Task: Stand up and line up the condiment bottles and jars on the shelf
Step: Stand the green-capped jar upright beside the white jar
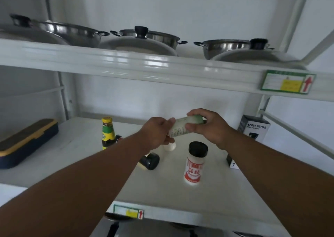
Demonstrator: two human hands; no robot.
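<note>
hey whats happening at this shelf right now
A person is tidying condiments on the middle shelf. Both hands hold a pale green bottle tilted above it: left hand at its lower end, right hand near its top. A white jar with a black lid and a yellow-capped sauce bottle stand upright. A dark jar lies on its side.
</note>
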